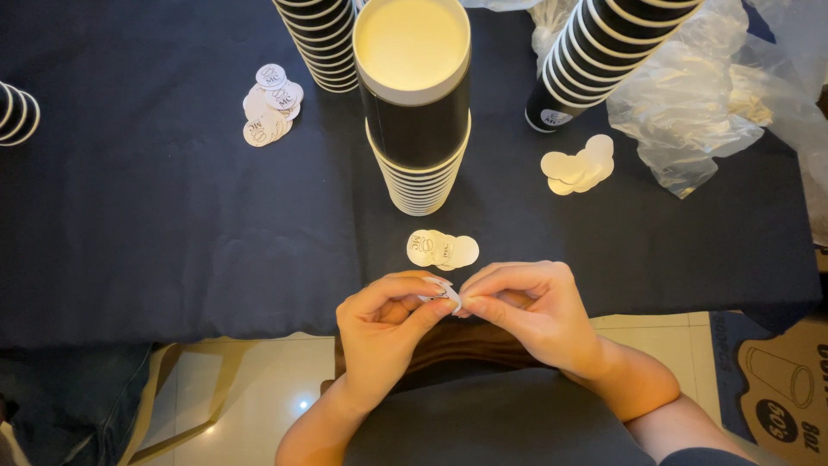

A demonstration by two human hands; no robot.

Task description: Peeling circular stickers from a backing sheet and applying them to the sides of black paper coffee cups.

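Round sticker (448, 296), pinched between left hand (384, 324) and right hand (530, 311): thin paper, white, smooth. Near pile of stickers (442, 249): paper, printed faces, slight sheen. Far-left pile of stickers (271, 105): same printed paper. Right pile of blank discs (580, 165): cream backing paper, matt. Centre stack of cups (416, 112): paperboard, matt black outside, cream lining smooth and faintly glossy. Tablecloth (155, 216): dark navy woven cloth, matt, lightly creased. Far-right bag (690, 112): clear thin plastic, crinkled, shiny. Floor tiles (259, 380): pale, glossy, reflecting light. Box (776, 388) near right: brown cardboard, matt.
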